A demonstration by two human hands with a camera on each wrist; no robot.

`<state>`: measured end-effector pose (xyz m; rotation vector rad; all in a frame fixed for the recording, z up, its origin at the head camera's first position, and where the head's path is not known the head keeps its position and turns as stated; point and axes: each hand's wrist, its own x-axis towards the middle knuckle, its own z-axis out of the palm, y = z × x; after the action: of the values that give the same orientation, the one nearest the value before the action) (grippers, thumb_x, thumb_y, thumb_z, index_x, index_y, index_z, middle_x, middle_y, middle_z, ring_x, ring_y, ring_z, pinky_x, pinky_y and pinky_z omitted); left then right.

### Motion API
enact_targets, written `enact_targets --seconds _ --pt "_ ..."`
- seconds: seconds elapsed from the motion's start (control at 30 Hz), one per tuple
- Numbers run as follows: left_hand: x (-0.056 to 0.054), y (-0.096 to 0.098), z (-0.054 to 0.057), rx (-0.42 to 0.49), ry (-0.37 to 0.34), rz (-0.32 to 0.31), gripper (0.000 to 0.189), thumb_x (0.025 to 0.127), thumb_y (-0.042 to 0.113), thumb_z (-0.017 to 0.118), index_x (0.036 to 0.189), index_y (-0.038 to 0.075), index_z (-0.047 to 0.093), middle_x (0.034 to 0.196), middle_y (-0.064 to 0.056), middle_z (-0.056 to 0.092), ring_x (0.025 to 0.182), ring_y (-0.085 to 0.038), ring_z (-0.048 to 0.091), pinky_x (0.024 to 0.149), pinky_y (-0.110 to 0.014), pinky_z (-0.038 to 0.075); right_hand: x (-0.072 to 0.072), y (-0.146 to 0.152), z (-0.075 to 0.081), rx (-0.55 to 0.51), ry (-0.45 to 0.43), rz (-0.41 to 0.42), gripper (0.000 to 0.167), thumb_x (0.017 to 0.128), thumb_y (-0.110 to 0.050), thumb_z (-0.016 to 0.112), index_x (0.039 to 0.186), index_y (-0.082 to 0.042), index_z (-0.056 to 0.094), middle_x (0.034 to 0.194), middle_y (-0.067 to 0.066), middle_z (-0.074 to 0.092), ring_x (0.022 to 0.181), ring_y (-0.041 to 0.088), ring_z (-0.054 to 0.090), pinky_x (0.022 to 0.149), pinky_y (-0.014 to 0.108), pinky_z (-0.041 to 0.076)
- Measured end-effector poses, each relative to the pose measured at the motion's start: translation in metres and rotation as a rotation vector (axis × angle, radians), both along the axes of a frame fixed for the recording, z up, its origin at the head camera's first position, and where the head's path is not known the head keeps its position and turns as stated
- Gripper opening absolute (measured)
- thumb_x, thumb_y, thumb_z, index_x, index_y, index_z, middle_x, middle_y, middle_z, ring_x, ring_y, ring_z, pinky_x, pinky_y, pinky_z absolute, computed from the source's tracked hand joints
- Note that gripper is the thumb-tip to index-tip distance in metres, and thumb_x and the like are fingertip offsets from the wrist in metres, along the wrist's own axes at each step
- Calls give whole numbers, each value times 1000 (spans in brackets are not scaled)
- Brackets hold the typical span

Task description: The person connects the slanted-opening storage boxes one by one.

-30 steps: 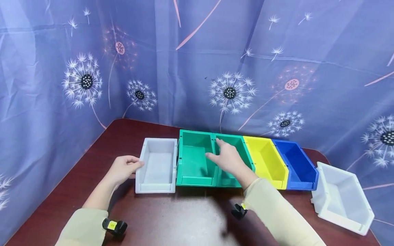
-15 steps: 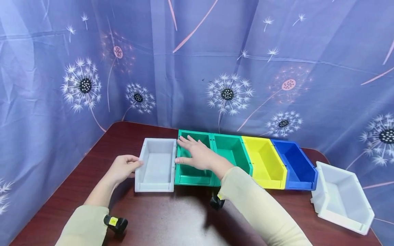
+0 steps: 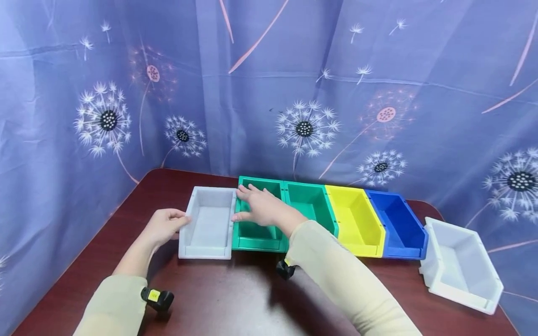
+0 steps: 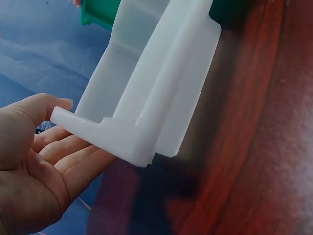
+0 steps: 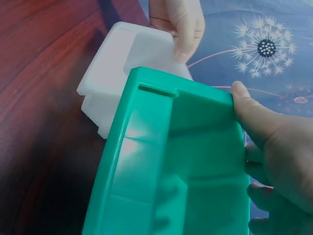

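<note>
My left hand [image 3: 165, 227] pinches the left wall of a white storage bin [image 3: 208, 223], thumb over the rim and fingers behind it in the left wrist view. Its right side stands against the left of two green bins [image 3: 259, 242]. Over that green bin lies my right hand [image 3: 264, 208], fingers spread and fairly straight, fingertips along its left rim where it meets the white bin. From the right wrist, the thumb [image 5: 242, 93] rests at the corner of this green bin's rim.
Rightward, the second green bin [image 3: 308, 205], a yellow bin [image 3: 357, 219] and a blue bin [image 3: 397, 224] continue the row. A white bin [image 3: 462, 261] stands angled at the right end. A patterned blue curtain [image 3: 252, 116] hangs behind the dark wooden table [image 3: 235, 298].
My right hand has moved left, from the wall between the two green bins to the left green bin's left rim. My left hand keeps its grip on the white bin.
</note>
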<state>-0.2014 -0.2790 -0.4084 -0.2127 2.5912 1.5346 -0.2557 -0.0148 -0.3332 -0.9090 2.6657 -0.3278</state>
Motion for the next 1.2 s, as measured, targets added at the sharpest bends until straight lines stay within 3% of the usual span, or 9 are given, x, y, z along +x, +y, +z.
enact_targets --seconds 0.2,0.47,1.2 --pt "-9 3 5 -60 32 -35 39 91 16 56 114 -16 56 107 -30 63 84 -21 66 71 -40 58 -1 -1 -3 34 -5 -24 85 84 -59 54 151 -17 22 159 -4 14 148 21 6 118 49 12" --pt "-6 -3 7 -77 32 -33 39 92 19 56 115 -13 56 112 -30 62 88 -22 65 74 -41 58 -1 -7 -5 -2 -4 -54 86 81 -58 57 150 -19 24 159 -5 15 148 21 9 118 49 13" --pt "-10 -5 -7 -50 28 -13 36 92 17 55 114 -12 58 112 -28 63 87 -18 64 74 -39 58 -1 -13 -14 16 -74 -101 86 81 -55 59 151 -19 22 159 -8 12 147 23 10 118 50 13"
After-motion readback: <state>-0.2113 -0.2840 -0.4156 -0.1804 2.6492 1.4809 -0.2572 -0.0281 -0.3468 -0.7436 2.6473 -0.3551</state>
